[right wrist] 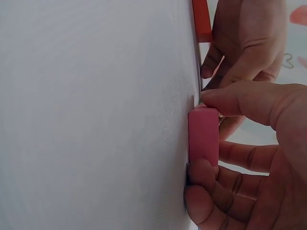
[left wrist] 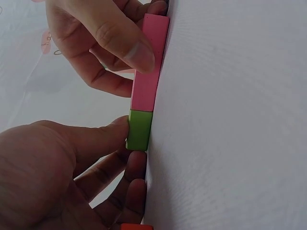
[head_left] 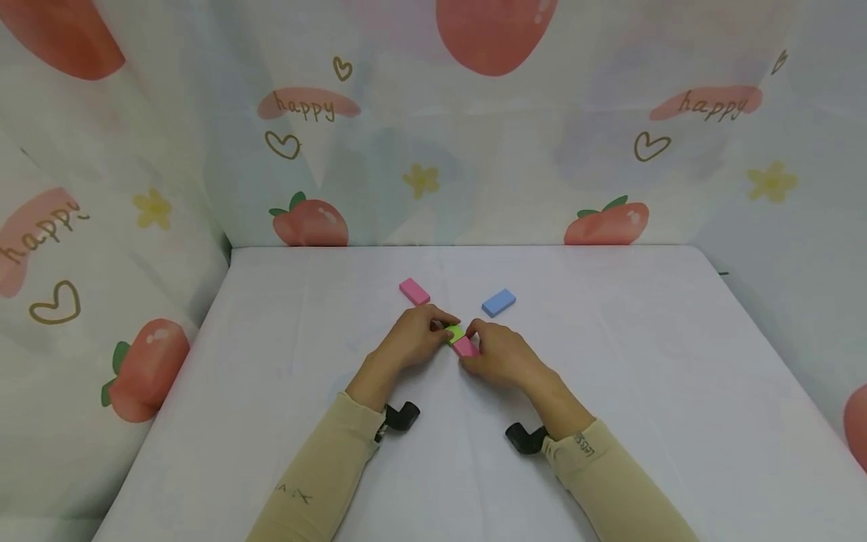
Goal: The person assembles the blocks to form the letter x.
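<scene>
Two blocks lie end to end on the white table, a green one and a pink one. My left hand pinches the green block between thumb and fingers; in the left wrist view its thumb presses one side. The pink block is gripped by my right hand, whose thumb and fingers sit around its sides. In the head view the fingers partly cover both blocks, and the ends touch in the left wrist view.
A pinkish-red block lies just beyond the left hand, and a blue block beyond the right. Patterned cloth stands at the table's back and sides. Small black cameras are strapped at both wrists.
</scene>
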`<state>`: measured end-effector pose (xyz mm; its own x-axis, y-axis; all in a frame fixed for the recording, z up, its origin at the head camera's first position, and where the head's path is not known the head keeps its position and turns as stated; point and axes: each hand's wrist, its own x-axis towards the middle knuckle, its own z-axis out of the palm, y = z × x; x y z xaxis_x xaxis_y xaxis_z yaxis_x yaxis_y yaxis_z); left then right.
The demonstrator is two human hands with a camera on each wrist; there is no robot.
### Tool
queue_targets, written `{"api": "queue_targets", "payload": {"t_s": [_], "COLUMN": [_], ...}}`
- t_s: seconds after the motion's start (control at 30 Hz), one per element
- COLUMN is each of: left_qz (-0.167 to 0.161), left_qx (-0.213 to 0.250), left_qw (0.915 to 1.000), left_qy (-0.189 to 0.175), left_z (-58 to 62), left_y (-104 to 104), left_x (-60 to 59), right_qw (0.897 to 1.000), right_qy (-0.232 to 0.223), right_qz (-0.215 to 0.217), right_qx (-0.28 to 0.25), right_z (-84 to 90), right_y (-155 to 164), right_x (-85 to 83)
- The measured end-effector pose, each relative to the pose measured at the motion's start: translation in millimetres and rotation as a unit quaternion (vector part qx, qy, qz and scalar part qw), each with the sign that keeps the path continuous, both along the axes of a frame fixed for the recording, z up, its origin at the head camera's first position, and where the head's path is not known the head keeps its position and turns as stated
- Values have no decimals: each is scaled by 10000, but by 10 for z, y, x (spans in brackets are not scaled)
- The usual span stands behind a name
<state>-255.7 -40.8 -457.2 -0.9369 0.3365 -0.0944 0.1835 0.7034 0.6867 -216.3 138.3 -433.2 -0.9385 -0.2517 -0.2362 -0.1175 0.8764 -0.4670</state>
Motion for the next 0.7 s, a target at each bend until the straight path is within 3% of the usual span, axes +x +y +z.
{"api": "queue_targets", "payload": {"t_s": [0.7], "left_qz": [-132], "left_qx": [-82], "left_qw": [9999], "left_qy": [67], "left_z": [9], "left_y": [-15], "left_x": [-4], "right_qw": [9999], "right_qy": [70], "right_qz": [75], "right_qx": [31], "right_z": [-30], "right_y": [-26], "right_x": [0]}}
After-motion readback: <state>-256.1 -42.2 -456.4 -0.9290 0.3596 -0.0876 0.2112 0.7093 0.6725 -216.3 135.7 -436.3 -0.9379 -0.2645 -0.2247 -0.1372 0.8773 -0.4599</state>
